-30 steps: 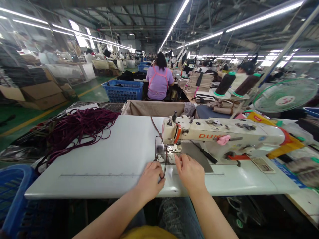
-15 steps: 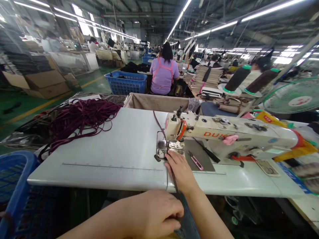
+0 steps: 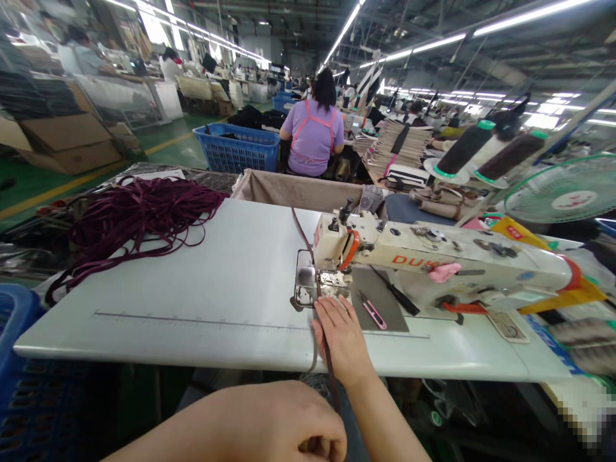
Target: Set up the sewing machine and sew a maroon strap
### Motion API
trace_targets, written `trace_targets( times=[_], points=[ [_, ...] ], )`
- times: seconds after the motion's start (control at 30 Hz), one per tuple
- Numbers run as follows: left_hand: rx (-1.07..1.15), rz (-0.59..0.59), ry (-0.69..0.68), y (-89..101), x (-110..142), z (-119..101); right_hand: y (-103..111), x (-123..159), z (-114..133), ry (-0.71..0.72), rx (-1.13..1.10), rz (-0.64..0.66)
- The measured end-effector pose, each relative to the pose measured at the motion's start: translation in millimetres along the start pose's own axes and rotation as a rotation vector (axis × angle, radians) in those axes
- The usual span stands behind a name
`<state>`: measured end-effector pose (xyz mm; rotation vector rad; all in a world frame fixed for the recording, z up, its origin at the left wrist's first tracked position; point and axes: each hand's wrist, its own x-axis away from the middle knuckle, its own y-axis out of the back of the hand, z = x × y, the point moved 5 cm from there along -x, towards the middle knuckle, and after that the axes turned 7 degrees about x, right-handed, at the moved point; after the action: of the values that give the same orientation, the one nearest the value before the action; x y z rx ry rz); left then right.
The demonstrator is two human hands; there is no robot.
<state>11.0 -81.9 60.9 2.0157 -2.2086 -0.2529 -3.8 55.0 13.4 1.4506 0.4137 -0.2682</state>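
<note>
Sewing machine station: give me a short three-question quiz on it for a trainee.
1. True or false: the right hand rests flat on the table just before the sewing machine.
2. What lies heaped at the table's far left?
3. The left hand is: A open on the table, B closed near the strap, below the table edge.

Key: 1 true. 2 maroon straps. 3 B.

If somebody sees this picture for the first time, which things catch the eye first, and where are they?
The cream sewing machine stands at centre right on the white table, with the right hand resting just before its needle plate on a dark strap. The left hand is closed near the bottom edge. A tangle of maroon straps sprawls at the table's far left.
</note>
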Motion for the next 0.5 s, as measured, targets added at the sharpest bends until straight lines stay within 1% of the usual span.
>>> trace_targets(
  times=[0.1,0.23,0.4,0.5],
  points=[
    [-0.004,0.008,0.000,1.1,0.1,-0.4,-1.7,0.5,-0.3,0.002,0.006,0.004],
    [-0.015,0.016,0.035,1.7,0.0,0.5,-4.7,1.1,-1.5,0.004,0.014,0.026],
    [-0.041,-0.006,0.088,2.8,2.7,3.0,-7.1,0.8,-3.3,-0.005,0.016,0.063],
    [-0.048,-0.031,0.112,5.4,4.3,3.9,-6.2,0.5,-2.9,-0.007,0.014,0.060]
  ],
)
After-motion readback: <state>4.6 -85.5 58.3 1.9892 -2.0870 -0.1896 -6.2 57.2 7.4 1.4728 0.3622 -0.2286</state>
